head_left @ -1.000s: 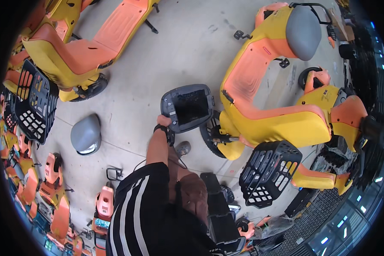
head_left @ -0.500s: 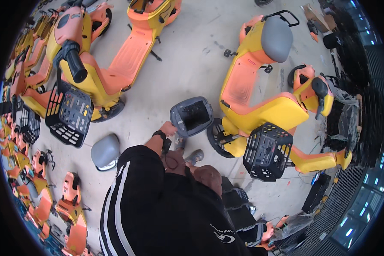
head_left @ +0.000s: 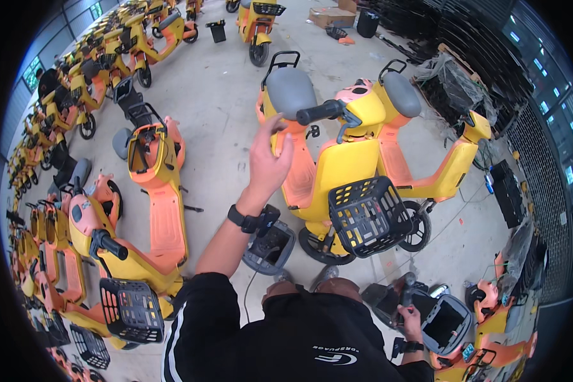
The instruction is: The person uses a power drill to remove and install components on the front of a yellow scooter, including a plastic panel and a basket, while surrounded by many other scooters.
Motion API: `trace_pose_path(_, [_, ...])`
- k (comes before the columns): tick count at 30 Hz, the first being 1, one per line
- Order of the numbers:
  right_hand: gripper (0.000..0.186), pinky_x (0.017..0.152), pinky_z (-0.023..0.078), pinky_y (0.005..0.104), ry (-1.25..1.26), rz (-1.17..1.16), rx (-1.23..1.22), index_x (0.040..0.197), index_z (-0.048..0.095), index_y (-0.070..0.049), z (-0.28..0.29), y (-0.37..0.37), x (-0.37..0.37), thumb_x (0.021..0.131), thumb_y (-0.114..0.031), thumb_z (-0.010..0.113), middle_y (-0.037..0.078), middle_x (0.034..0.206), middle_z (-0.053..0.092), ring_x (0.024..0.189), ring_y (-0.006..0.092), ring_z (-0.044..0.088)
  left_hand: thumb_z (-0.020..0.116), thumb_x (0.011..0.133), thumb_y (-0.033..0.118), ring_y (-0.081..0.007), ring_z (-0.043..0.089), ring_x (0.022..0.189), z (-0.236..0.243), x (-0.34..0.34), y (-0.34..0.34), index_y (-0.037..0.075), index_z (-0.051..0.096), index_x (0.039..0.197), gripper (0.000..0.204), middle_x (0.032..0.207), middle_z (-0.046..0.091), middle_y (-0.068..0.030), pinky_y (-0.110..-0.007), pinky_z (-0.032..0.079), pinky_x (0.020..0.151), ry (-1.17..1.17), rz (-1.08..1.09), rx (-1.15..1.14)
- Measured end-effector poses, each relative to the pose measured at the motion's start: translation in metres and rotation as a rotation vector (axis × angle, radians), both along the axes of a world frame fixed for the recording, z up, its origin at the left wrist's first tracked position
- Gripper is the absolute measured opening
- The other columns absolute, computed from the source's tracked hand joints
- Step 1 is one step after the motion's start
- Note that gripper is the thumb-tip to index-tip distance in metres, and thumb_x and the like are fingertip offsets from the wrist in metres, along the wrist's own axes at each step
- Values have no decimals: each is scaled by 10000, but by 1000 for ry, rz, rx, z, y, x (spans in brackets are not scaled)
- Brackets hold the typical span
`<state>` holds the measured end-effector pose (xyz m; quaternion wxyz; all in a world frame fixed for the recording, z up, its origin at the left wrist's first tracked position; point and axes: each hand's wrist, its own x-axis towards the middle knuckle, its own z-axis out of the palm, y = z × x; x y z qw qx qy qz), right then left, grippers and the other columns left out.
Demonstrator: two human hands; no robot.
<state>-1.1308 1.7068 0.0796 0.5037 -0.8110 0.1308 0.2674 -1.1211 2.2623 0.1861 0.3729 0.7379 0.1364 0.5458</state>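
My left hand (head_left: pixel 268 159) is raised in front of me, its fingers curved and apart with nothing between them. Just beyond it is the black handlebar grip (head_left: pixel 319 113) of a yellow and orange scooter (head_left: pixel 344 172); whether they touch I cannot tell. Below my left wrist, a grey open-topped bin-like part (head_left: pixel 254 262) rests on the floor by the scooter's front wheel. At lower right my right hand (head_left: pixel 411 318) is closed around a dark object whose kind I cannot make out. Beside that hand lies another grey-rimmed part with a dark opening (head_left: pixel 444 323).
A black front basket (head_left: pixel 369 216) juts from the near scooter. A second scooter (head_left: pixel 420 184) stands close on its right. To the left are a scooter with its seat raised (head_left: pixel 162 191) and another with a black basket (head_left: pixel 132 312). A dark box (head_left: pixel 506 191) sits far right.
The view has tilted up. My left hand has left the grey bin-like part's rim and risen toward the handlebar, fingers apart. My right hand has come into view at lower right.
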Motion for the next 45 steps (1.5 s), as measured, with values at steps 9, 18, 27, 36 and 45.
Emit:
trace_pose_path(9, [829, 743, 447, 321, -452, 223, 608, 1348, 336, 55, 117, 56, 79, 687, -265, 721, 106, 833, 589, 756, 197, 571, 717, 655, 615, -393, 493, 1160, 44, 122, -28, -63, 185, 1453, 1174, 1225, 506, -283, -483, 315, 1012, 1183, 16, 628])
trace_pose_path(18, [428, 618, 496, 284, -188, 412, 484, 1089, 521, 7, 27, 119, 154, 689, 36, 673, 32, 707, 583, 633, 131, 581, 643, 742, 331, -343, 542, 1068, 31, 151, -22, -63, 397, 1342, 758, 1116, 570, -202, -460, 364, 934, 1315, 346, 548])
trace_pose_path(27, [265, 669, 490, 270, -130, 732, 455, 890, 607, -20, -12, 118, 161, 645, 23, 697, 28, 760, 595, 702, 120, 578, 624, 721, 263, -292, 580, 951, 14, 172, -32, -5, 534, 1124, 492, 1028, 596, -158, -474, 383, 852, 1312, 646, 606])
trace_pose_path(36, [326, 665, 494, 285, -242, 645, 385, 930, 582, -19, -31, 151, 158, 645, -45, 739, 46, 770, 615, 694, 127, 588, 644, 672, 236, -299, 571, 939, -2, 161, 2, -2, 540, 1048, 457, 972, 586, -158, -462, 389, 847, 1160, 525, 615])
trace_pose_path(45, [494, 828, 488, 304, -432, 704, 257, 1120, 577, 7, 9, 200, 189, 653, -61, 721, 106, 1007, 655, 898, 181, 623, 709, 654, 270, -304, 573, 909, -6, 163, 27, 0, 533, 1017, 486, 939, 592, -148, -413, 388, 799, 1057, 384, 608])
